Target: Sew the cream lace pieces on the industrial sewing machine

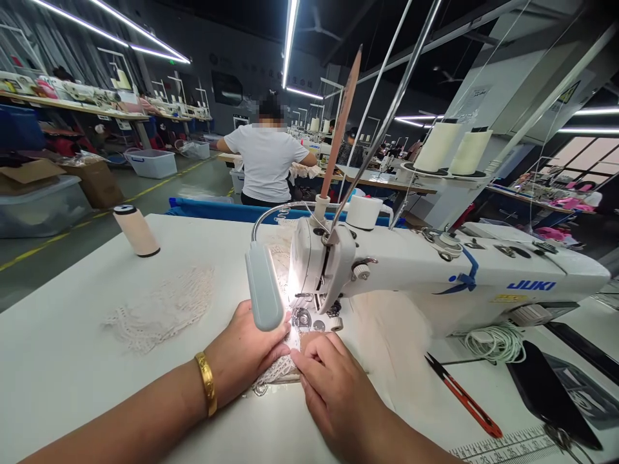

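We pinch the lace (pixel 277 370) in our right hand (pixel 341 390), apparently keeping it flat by the machine (pixel 387 261); left hand (pixel 242 354) steadies it, grip unclear behind the lamp (pixel 265 290)

Ceiling tubes (pixel 290 45) glow above dimness — the lamp (pixel 265 287) casts white glare — edges look stretched.

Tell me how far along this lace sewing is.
Done: the lace trim is positioned at the JUKI sewing machine. In hand: left hand and right hand steady it there. Probably left: stitching onward, then trimming, since the thread snips lie aside. Whether the separate lace piece is finished, I cannot tell.
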Available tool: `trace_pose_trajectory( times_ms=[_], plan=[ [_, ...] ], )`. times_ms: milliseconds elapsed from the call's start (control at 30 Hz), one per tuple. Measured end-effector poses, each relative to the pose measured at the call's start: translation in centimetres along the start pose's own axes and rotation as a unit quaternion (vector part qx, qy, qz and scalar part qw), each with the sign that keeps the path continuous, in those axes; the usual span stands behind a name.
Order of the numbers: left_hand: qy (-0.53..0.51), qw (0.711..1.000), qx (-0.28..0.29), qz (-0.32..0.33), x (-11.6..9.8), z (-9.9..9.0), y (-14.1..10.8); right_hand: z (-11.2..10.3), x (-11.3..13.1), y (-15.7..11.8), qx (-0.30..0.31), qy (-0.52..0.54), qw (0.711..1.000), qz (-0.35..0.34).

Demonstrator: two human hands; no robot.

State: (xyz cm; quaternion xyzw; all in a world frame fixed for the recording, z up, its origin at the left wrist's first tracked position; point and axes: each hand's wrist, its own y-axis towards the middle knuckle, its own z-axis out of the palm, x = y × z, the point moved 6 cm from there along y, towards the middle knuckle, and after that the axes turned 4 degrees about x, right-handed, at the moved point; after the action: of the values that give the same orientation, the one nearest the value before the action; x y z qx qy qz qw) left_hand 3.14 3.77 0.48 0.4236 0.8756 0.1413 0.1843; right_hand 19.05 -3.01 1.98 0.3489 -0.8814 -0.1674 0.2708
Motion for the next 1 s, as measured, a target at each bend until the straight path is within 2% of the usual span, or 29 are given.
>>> trace_pose_trajectory(
  times_ms=[233,367,500,600,833,1000],
  plan=[
    [0.031,0.999,0.027,0.007,-0.2,-0.7,0.5,0.1,0.0,0.0,0.012,-0.004,1.000,0.002],
    [0.038,0.999,-0.017,0.015,-1.1,-1.6,0.5,0.3,-0.3,0.1,0.034,-0.006,0.999,0.015],
    [-0.004,0.999,0.018,0.050,-2.5,-2.2,0.6,0.4,-0.5,0.2,0.053,0.001,0.998,0.025],
    [-0.006,0.999,0.016,0.052,-2.7,-2.6,0.6,0.4,-0.7,0.2,0.067,0.005,0.997,0.034],
    [0.008,0.996,0.027,0.082,-3.2,-2.5,0.2,0.2,-0.8,0.3,0.076,0.026,0.996,0.044],
    [0.001,0.996,0.026,0.079,-2.9,-2.5,0.3,0.3,-0.9,0.4,0.082,0.018,0.995,0.056]
  ],
)
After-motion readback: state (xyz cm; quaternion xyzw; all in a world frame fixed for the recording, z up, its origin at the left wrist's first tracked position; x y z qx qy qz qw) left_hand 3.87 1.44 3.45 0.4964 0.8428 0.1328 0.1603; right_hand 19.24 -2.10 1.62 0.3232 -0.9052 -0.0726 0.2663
